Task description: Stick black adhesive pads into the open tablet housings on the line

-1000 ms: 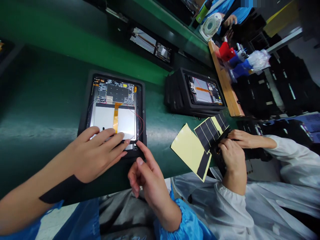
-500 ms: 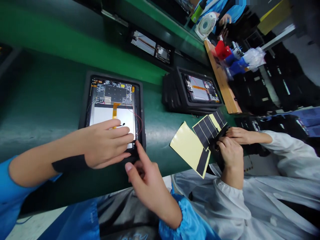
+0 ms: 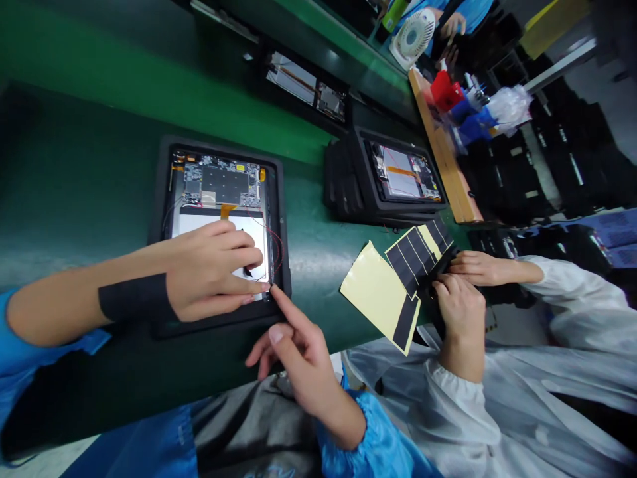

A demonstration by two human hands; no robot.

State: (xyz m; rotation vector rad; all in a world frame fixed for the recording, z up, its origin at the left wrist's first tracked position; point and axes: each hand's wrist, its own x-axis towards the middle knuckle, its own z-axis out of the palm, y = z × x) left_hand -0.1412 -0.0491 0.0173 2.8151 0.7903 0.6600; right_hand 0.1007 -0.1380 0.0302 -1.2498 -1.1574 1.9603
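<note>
An opened tablet-like device lies in a black frame (image 3: 283, 232), showing a circuit board (image 3: 223, 184), an orange ribbon and thin red wires. My left hand (image 3: 204, 269) is palm down over its lower part, fingers apart and partly bent, its index fingertip at the lower right edge of the device. A small black piece (image 3: 247, 271) shows beside the middle finger; whether it is touched is unclear. My right hand (image 3: 303, 358) is below and to the right, thumb apart, index finger stretched to the same edge, nearly meeting the left index fingertip. Its other fingers are loosely curled.
A stack of black trays (image 3: 348, 176) with another opened device stands to the right. Yellow sheets (image 3: 375, 292) with black strips lie nearer, beside a co-worker's hands (image 3: 460, 302). Another device (image 3: 303, 86) sits beyond, near a fan (image 3: 413, 36) and a wooden edge (image 3: 442, 159).
My left index finger has stretched toward the device's lower right edge. My right hand's curled fingers have loosened and its thumb has shifted right. The camera view has shifted slightly.
</note>
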